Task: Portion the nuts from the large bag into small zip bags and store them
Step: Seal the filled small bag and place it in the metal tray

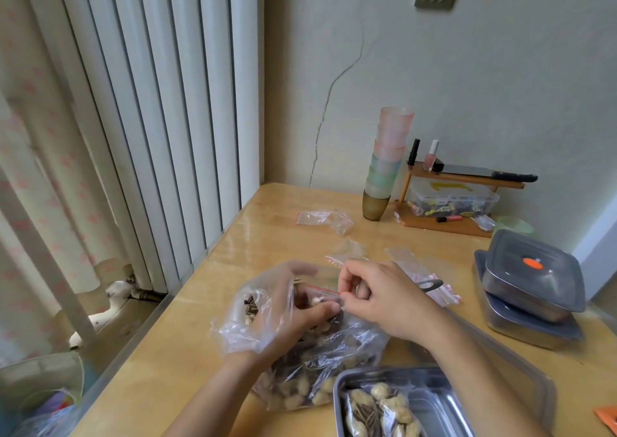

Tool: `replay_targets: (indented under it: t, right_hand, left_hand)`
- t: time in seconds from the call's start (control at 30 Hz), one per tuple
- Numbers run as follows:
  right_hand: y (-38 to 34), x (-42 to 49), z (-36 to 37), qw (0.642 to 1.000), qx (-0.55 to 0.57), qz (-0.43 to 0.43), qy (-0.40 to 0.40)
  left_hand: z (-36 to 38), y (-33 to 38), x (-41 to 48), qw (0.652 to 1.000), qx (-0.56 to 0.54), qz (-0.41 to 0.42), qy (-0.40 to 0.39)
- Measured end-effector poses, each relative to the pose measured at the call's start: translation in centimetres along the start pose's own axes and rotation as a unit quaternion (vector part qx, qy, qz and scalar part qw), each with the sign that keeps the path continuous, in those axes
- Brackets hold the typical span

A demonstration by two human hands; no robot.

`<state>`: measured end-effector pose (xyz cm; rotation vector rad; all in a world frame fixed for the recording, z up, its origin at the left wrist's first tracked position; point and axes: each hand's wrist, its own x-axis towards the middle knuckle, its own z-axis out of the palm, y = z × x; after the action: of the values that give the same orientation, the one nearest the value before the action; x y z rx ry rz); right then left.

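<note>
Large bag (320, 366) of nuts (293, 400) lies under both hands, probably to catch spills. Right hand (384, 299) pinches the small zip bag (322, 294) by its red lip to hold the mouth open. Gloved left hand (280, 306), fingers curled apparently round nuts, feeds it.

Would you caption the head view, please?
Gloved left hand and right hand hold a small zip bag over the large bag.

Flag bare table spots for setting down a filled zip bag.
Bare: the table strip between its left edge and the large bag; the far-left corner behind the empty zip bag; a patch between the wooden rack and the zip bag pile. Crowded: the right side with stacked containers, the near edge with the steel tray.
</note>
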<state>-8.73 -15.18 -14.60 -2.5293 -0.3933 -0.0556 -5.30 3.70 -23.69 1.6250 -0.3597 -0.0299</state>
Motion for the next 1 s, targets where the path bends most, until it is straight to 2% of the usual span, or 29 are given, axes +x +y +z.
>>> replay_targets:
  t: [0.07,0.27,0.47,0.6,1.0]
  right_hand:
    - [0.1,-0.1,-0.1,1.0,-0.018,0.004,0.003]
    - [0.0,-0.2,-0.4,1.0,-0.003,0.0,0.001]
    - [0.0,-0.5,-1.2,0.993,0.108,0.05,-0.018]
    - [0.6,-0.7,-1.7,0.989,0.116,0.07,-0.05]
    - [1.0,-0.6,-1.1,0.988,0.115,0.086,-0.05]
  left_hand:
    - [0.4,0.1,0.0,0.999,-0.041,-0.013,-0.003]
    - [0.5,-0.3,0.1,0.998,-0.025,0.031,0.039]
    - [-0.2,0.8,-0.3,0.995,0.023,0.081,0.052]
    - [-0.6,1.1,-0.7,0.989,0.063,0.104,0.079]
    - [0.2,1.1,-0.8,0.993,0.039,0.091,0.067]
